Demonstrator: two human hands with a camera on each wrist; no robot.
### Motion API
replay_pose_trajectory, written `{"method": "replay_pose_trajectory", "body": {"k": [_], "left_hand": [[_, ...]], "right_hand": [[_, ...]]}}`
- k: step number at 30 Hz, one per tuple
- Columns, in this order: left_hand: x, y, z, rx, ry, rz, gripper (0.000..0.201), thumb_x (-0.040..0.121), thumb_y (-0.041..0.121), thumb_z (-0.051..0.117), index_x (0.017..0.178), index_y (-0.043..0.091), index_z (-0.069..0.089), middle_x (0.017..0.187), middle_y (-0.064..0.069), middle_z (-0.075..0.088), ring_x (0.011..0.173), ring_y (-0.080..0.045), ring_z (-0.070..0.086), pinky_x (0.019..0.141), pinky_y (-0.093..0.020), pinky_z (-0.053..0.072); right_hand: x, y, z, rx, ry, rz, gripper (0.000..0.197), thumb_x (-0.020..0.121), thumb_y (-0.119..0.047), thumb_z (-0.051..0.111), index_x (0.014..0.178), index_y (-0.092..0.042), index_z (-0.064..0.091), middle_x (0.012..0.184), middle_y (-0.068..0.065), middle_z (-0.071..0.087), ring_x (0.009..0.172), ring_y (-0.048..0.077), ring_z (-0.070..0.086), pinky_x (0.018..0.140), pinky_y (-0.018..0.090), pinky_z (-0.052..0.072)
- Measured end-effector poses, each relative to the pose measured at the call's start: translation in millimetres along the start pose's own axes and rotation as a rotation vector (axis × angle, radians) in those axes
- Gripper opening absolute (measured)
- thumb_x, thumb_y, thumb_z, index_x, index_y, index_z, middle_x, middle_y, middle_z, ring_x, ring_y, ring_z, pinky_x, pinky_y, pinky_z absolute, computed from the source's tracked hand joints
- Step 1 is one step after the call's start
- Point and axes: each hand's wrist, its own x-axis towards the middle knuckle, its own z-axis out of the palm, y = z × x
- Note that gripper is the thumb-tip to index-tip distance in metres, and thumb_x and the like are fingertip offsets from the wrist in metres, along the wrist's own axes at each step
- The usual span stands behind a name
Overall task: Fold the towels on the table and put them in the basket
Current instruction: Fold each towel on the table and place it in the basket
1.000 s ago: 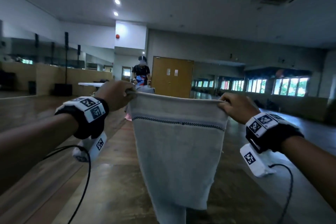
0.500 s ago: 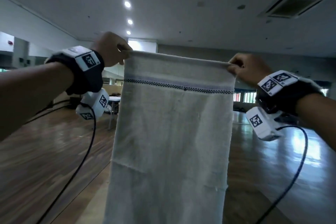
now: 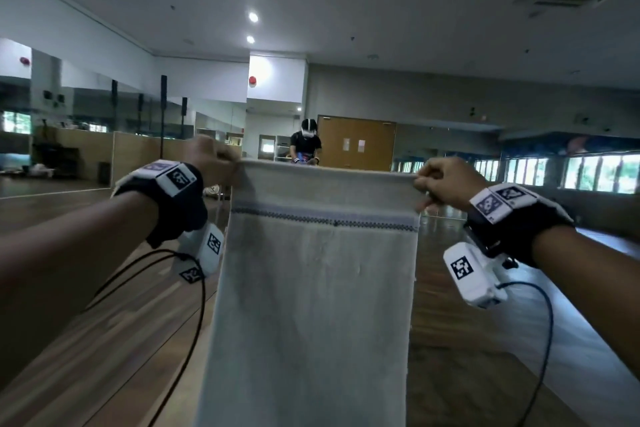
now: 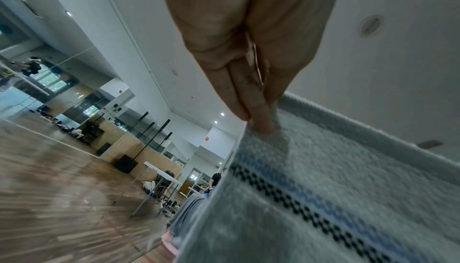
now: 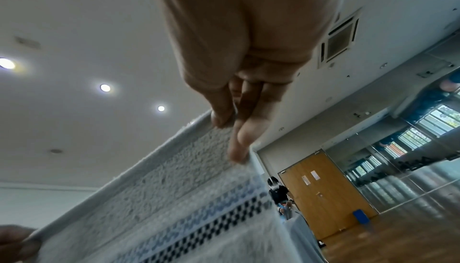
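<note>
Hanging full length at the centre of the head view: one pale grey terry towel with a blue band and black checked stripe [image 3: 318, 288], held up in the air by its two top corners.

- Left hand [image 3: 211, 159], left of centre in the head view: thumb and fingers pressed together on the towel's top left corner; the left wrist view shows fingertips [image 4: 261, 123] pinching the weave just above the stripe.
- Right hand [image 3: 446, 184], right of centre: pinching the top right corner; the right wrist view shows fingertips [image 5: 236, 153] closed on the hem edge.
- Top hem: stretched taut and about level between the two hands, which sit at either end of it.
- Long axis: vertical, running down from the hem and out of the bottom of the frame; the lower end is not visible.
- Position relative to hands: the cloth drops directly below and between them, equally near to each.
- Judgement: the towel is spread for a fold, none yet made; bringing the corners together would halve it along its length.
- Counter and basket: not in view.
- Background: a person in a dark shirt [image 3: 306, 146] above the hem, before a wooden double door [image 3: 356, 144]; wooden floor [image 3: 104, 340].
</note>
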Motion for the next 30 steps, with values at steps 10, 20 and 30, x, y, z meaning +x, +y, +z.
{"method": "replay_pose_trajectory", "body": {"k": [10,20,30], "left_hand": [[-3.9,30.4,-42.3,-0.098,0.280,0.131,0.020,0.084,0.020,0.063,0.101,0.014,0.072,0.097,-0.009,0.071,0.088,-0.021,0.063,0.073,-0.025,0.045],[-35.7,-15.5,-34.1,-0.119,-0.176,-0.019,0.005,0.084,0.016,0.065,0.087,0.013,0.065,0.093,-0.010,0.066,0.087,-0.024,0.060,0.081,-0.037,0.052],[-82.0,-81.1,36.7,0.027,-0.407,-0.015,0.011,0.085,0.017,0.065,0.089,0.005,0.065,0.089,-0.015,0.068,0.082,-0.027,0.062,0.077,-0.037,0.051]], "right_hand": [[6.1,-37.9,-22.9,0.014,0.275,-0.128,0.009,0.089,-0.013,0.060,0.095,-0.013,0.066,0.081,0.009,0.066,0.048,0.003,0.058,0.045,0.013,0.043],[-13.5,-16.0,5.7,-0.028,-0.060,-0.062,0.005,0.084,-0.010,0.063,0.086,-0.012,0.067,0.072,0.000,0.065,0.064,0.012,0.059,0.058,0.022,0.043],[-33.4,51.0,79.6,-0.004,-0.261,0.093,0.007,0.084,-0.009,0.062,0.084,-0.015,0.066,0.073,0.001,0.064,0.064,0.010,0.057,0.055,0.021,0.042]]}}
